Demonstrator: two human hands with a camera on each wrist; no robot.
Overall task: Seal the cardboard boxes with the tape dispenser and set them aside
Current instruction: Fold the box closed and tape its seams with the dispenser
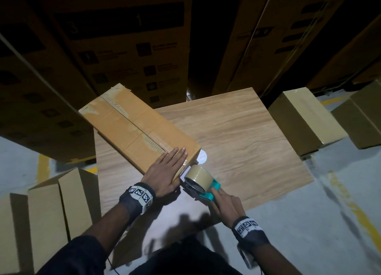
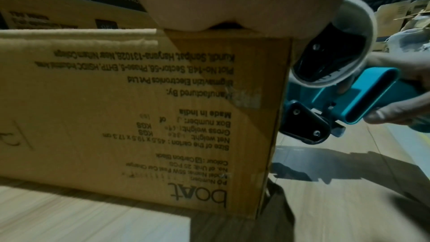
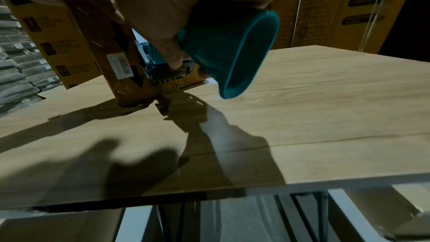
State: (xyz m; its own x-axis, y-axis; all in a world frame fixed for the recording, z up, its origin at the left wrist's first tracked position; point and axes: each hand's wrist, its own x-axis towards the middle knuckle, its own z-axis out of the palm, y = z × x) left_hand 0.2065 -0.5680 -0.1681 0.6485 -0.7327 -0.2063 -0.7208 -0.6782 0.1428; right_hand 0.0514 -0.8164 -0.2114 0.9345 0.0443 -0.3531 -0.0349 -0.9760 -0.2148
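A long cardboard box (image 1: 136,126) lies slantwise on the wooden table (image 1: 247,142), its top flaps closed along a centre seam with old tape marks. My left hand (image 1: 167,169) lies flat on the box's near end, fingers straight. My right hand (image 1: 224,204) grips the teal handle of the tape dispenser (image 1: 203,183), whose brown tape roll sits against the box's near end face. The left wrist view shows the printed box side (image 2: 139,117) with the dispenser (image 2: 349,87) just beyond its corner. In the right wrist view the teal handle (image 3: 232,49) fills my palm.
Closed cardboard boxes (image 1: 305,120) stand on the floor to the right, and more boxes (image 1: 51,208) stand at the left by the table. Tall printed cartons (image 1: 123,47) form a wall behind. A white round sticker (image 1: 202,156) lies on the table by the box.
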